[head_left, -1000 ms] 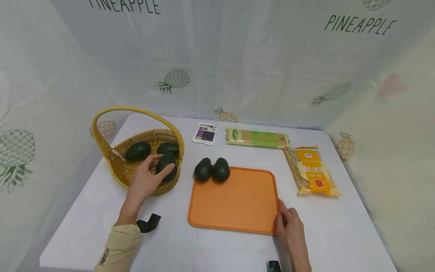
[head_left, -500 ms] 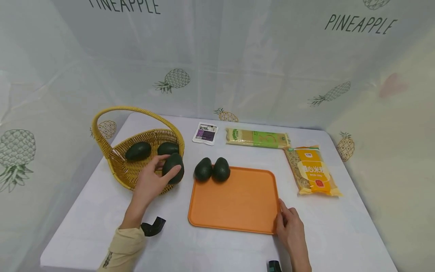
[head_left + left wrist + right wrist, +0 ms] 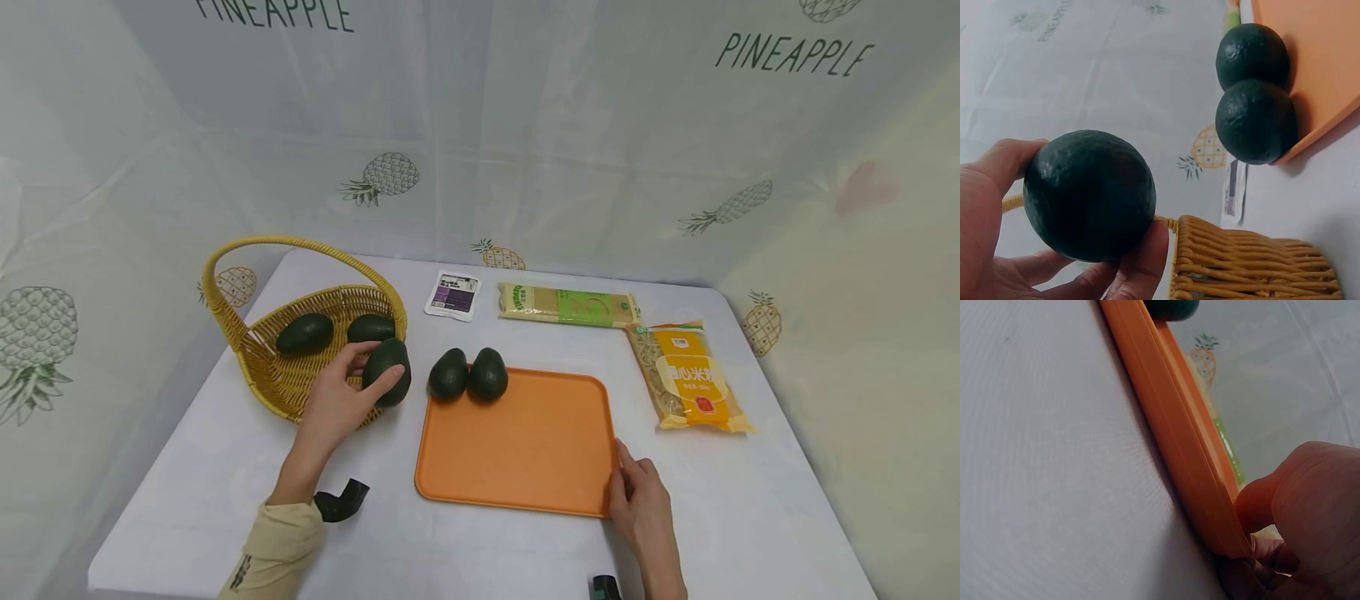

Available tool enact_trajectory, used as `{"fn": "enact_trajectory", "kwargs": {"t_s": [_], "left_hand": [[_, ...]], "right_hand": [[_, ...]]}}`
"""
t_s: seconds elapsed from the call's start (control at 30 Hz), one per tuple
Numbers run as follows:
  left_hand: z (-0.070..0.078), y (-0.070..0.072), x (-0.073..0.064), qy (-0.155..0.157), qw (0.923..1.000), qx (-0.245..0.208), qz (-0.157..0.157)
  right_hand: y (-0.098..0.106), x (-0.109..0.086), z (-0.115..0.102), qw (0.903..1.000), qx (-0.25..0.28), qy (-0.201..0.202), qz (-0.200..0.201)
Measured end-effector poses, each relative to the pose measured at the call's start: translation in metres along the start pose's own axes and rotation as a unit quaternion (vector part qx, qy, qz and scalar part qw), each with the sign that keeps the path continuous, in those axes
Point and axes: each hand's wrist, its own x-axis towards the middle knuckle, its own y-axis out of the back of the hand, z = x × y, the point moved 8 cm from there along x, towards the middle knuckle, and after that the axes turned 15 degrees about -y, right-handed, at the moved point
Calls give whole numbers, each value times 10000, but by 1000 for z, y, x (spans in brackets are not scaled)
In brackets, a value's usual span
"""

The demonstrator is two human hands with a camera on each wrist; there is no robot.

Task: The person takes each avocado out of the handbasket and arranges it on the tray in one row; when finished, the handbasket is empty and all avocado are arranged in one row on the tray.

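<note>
My left hand (image 3: 339, 402) grips a dark green avocado (image 3: 387, 372) between thumb and fingers, at the right rim of the yellow wicker basket (image 3: 281, 385). The left wrist view shows this avocado (image 3: 1090, 195) up close, with the basket's woven side (image 3: 1247, 256) beyond it. Two more avocados lie inside the basket, one dark avocado (image 3: 304, 333) on the left and another avocado (image 3: 371, 327) at the back. On the orange tray (image 3: 517, 442), a pair of avocados (image 3: 487, 375) sits in the far left corner. My right hand (image 3: 642, 508) holds the tray's near right corner, thumb against its rim (image 3: 1235, 506).
Behind the tray lie a purple-and-white packet (image 3: 453, 295) and a long green noodle pack (image 3: 568, 305). A yellow bag (image 3: 688, 377) rests at the right. A black curved piece (image 3: 342, 501) is beside the left wrist, and a dark object (image 3: 604, 587) by the right one.
My left hand has lifted the avocado from inside the basket and carried it right to the basket's rim, slowing lately. The right hand has stayed at the tray.
</note>
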Motion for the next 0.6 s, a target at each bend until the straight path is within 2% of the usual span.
{"fn": "enact_trajectory", "kwargs": {"t_s": [0.6], "left_hand": [[8, -15, 5, -237, 9997, -4, -79]], "right_hand": [[0, 0, -1, 10000, -19, 57, -30]]}}
